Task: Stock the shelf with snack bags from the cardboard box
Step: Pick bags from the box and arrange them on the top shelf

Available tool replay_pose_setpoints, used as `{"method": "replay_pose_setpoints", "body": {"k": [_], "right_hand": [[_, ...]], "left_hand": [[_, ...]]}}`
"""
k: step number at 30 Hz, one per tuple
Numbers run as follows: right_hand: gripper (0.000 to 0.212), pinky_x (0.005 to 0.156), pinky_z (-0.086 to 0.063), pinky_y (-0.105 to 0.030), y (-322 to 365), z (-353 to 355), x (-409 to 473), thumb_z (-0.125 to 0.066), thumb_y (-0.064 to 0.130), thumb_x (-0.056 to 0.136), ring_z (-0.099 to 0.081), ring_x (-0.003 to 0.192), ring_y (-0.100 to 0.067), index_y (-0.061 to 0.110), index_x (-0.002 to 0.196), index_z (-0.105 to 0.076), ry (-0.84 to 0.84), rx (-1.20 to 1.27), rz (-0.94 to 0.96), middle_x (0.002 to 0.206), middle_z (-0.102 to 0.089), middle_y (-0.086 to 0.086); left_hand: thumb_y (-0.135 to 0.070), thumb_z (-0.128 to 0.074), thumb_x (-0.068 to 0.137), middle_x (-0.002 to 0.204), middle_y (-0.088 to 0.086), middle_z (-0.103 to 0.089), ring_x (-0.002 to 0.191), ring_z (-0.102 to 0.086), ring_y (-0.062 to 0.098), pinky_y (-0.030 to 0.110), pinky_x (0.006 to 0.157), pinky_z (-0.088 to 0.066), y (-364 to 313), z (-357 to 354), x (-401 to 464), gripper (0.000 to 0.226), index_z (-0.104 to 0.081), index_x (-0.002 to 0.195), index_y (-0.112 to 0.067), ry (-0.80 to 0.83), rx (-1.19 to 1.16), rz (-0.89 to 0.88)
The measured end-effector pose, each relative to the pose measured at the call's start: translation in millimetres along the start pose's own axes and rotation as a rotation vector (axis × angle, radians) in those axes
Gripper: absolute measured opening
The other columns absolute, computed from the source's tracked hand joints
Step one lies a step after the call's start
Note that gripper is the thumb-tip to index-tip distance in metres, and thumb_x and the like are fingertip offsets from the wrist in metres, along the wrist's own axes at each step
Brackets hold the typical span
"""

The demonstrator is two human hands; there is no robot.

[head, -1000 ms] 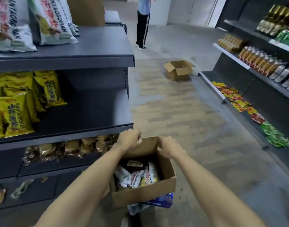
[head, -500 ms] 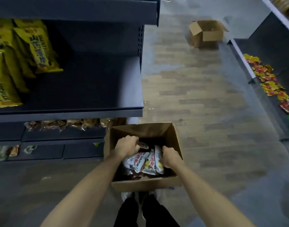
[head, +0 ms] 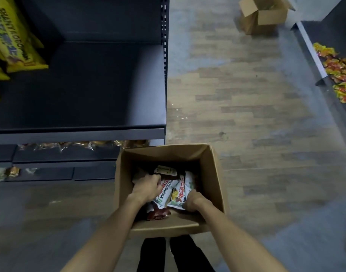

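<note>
I see both hands inside the cardboard box (head: 213, 173) at six o'clock: left hand (head: 147, 188) and right hand (head: 193, 201) each curl around white snack bags (head: 178, 191); shelf (head: 93, 89) at ten o'clock.

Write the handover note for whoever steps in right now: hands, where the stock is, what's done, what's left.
Left hand: inside the open brown cardboard box, fingers curled on the white printed snack bags.
Right hand: also in the box, gripping the bags' right edge.
Box sits on the floor by the end of the dark metal shelf; the bags have not cleared its rim.
Shelf: yellow snack bags fill the left; the right side is bare.
Done: both hands on bags. Left: lift them out, stand them on the shelf, repeat for the rest of the box.
</note>
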State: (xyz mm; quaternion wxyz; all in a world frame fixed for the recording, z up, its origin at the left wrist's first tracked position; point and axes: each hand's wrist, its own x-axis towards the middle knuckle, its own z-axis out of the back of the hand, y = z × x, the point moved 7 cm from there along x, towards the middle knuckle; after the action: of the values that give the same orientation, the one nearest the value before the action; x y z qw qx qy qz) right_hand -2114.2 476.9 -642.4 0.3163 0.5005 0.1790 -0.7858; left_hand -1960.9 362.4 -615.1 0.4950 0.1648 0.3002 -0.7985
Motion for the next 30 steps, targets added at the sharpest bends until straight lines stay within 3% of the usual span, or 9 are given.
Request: {"method": "replay_pose_setpoints", "body": {"k": [4, 9, 12, 15, 18, 23, 28, 30], "right_hand": [[0.086, 0.113, -0.030, -0.034, -2.4, 1.9, 13.6, -0.058, 0.036, 0.095, -0.029, 0.143, -0.026, -0.002, 0.152, -0.006, -0.035, 0.109, -0.024, 0.156, -0.020, -0.014], [0.092, 0.115, -0.026, -0.032, 2.3, 1.3, 30.6, -0.068, 0.025, 0.087, -0.027, 0.144, -0.025, 0.003, 0.152, -0.007, -0.048, 0.172, -0.032, 0.156, -0.021, -0.013], [0.096, 0.118, -0.021, -0.030, 2.0, -1.7, 42.3, -0.065, 0.023, 0.088, -0.022, 0.146, -0.023, 0.006, 0.154, 0.003, -0.055, 0.203, -0.027, 0.159, -0.015, -0.011], [0.102, 0.117, -0.023, -0.031, 3.9, -7.5, 59.5, -0.069, 0.027, 0.087, -0.023, 0.146, -0.024, 0.007, 0.154, 0.005, -0.086, 0.230, -0.019, 0.159, -0.015, -0.011], [0.092, 0.114, -0.028, -0.031, 2.3, -3.7, 73.0, -0.068, 0.028, 0.089, -0.033, 0.141, -0.025, 0.012, 0.154, -0.006, -0.165, 0.167, 0.005, 0.155, -0.026, -0.010], [0.061, 0.110, -0.035, -0.032, 5.2, -5.4, 93.0, -0.047, 0.028, 0.100, -0.040, 0.136, -0.025, 0.014, 0.153, -0.020, -0.192, 0.022, 0.101, 0.151, -0.034, -0.011], [0.090, 0.106, -0.037, -0.032, 2.8, -11.1, 97.7, -0.064, 0.023, 0.090, -0.047, 0.130, -0.027, 0.027, 0.156, -0.003, -0.111, 0.066, 0.089, 0.146, -0.041, -0.013], [0.104, 0.111, -0.031, -0.032, 8.0, -14.8, 92.5, -0.067, 0.025, 0.088, -0.041, 0.135, -0.027, 0.026, 0.155, 0.013, -0.039, 0.030, 0.129, 0.153, -0.031, -0.014]], "left_hand": [[-0.028, -0.054, 0.089, 0.081, 0.006, -0.064, 0.079, -0.063, 0.026, 0.032, 0.064, -0.049, -5.5, -14.6, 9.4, 0.014, -0.059, 0.087, -0.015, 0.019, -0.050, -0.013], [-0.024, -0.048, 0.087, 0.082, 0.007, -0.061, 0.080, -0.061, 0.028, 0.036, 0.066, -0.051, -7.4, -30.9, 23.9, 0.010, -0.050, 0.081, -0.016, 0.110, -0.051, 0.006], [-0.024, -0.048, 0.087, 0.099, 0.012, -0.063, 0.091, -0.061, 0.031, 0.034, 0.068, -0.047, -2.7, -46.5, 35.1, 0.012, -0.052, 0.093, -0.013, 0.184, -0.041, 0.021], [-0.024, -0.052, 0.090, 0.124, 0.015, -0.055, 0.111, -0.056, 0.033, 0.037, 0.084, -0.047, 2.7, -71.0, 44.6, 0.032, -0.050, 0.119, -0.010, 0.285, 0.034, 0.034], [-0.017, -0.053, 0.090, 0.135, 0.014, -0.044, 0.121, -0.050, 0.033, 0.039, 0.096, -0.044, 8.2, -91.0, 53.7, 0.046, -0.041, 0.134, -0.008, 0.325, 0.072, 0.056], [-0.010, -0.060, 0.086, 0.143, 0.014, -0.035, 0.128, -0.043, 0.032, 0.035, 0.104, -0.038, 11.5, -111.8, 57.2, 0.070, -0.026, 0.148, -0.006, 0.282, 0.062, 0.035], [-0.019, -0.063, 0.087, 0.155, 0.016, -0.015, 0.141, -0.019, 0.034, 0.036, 0.117, -0.023, 13.7, -128.8, 53.4, 0.088, -0.007, 0.154, -0.007, 0.304, 0.070, -0.001], [-0.023, -0.063, 0.088, 0.155, 0.016, -0.013, 0.142, -0.017, 0.035, 0.037, 0.117, -0.023, 16.0, -130.2, 53.5, 0.088, -0.007, 0.154, -0.008, 0.326, 0.072, -0.002]]}}
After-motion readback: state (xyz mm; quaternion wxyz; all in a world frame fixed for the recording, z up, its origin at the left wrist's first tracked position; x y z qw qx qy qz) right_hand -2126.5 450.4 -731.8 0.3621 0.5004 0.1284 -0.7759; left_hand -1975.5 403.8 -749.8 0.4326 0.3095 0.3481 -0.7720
